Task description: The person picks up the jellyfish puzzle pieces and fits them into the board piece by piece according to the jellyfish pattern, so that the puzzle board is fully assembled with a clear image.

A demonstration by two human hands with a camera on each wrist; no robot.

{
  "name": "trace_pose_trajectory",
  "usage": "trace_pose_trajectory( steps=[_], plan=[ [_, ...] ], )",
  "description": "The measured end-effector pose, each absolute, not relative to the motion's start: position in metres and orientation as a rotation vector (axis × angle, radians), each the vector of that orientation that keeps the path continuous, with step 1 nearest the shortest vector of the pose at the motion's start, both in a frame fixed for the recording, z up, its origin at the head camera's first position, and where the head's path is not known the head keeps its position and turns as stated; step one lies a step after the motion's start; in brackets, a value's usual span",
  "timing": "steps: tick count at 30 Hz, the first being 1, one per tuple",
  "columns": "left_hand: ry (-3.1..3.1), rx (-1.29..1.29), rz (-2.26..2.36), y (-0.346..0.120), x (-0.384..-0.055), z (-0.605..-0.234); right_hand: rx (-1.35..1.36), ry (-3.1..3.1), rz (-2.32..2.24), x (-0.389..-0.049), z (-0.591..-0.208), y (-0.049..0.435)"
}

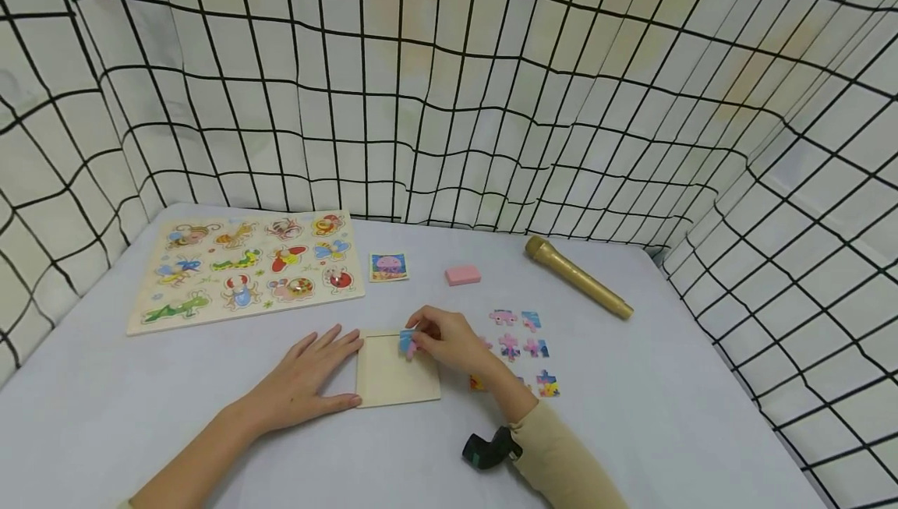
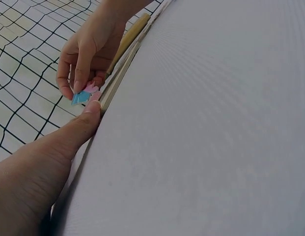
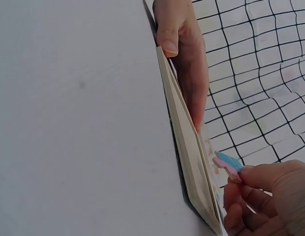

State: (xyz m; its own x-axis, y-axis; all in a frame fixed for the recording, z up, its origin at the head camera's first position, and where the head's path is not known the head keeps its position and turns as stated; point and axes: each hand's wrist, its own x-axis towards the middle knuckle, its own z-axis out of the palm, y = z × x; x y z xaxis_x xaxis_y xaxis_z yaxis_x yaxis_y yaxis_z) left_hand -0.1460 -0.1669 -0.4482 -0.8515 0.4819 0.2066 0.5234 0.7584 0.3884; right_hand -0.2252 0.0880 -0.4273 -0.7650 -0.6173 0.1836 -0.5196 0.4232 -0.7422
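My right hand (image 1: 449, 340) pinches a blue-and-pink jigsaw puzzle piece (image 1: 407, 343) between thumb and fingers over the upper right of a shallow wooden puzzle tray (image 1: 396, 386). In the right wrist view the piece (image 3: 227, 166) is held above the tray (image 3: 184, 140), apart from it. My left hand (image 1: 302, 380) lies with fingers spread at the tray's left side, thumb and fingertips touching its edge. Right of the tray several loose puzzle pieces (image 1: 509, 347) lie in rows, some of them hidden by my right wrist.
A large insect puzzle board (image 1: 252, 263) stands at the back left. Beside it lie a small picture card (image 1: 389, 266), a pink block (image 1: 463, 275) and a gold microphone-shaped stick (image 1: 578, 277). Black netting (image 1: 421, 104) encloses the white table (image 1: 666, 415). A black device (image 1: 487, 448) sits at my right wrist.
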Motion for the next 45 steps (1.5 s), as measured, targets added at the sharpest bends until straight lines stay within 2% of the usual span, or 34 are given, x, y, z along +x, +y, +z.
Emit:
trace_pose_trajectory(
  steps=[26, 45],
  plan=[
    [-2.847, -0.831, -0.676, -0.166, -0.146, -0.447, -0.777, 2.753, -1.257, -0.226, -0.435, 0.055],
    [-2.869, -0.817, -0.680, -0.167, -0.147, -0.446, -0.786, 2.797, -1.266, -0.219, -0.438, 0.044]
  ],
)
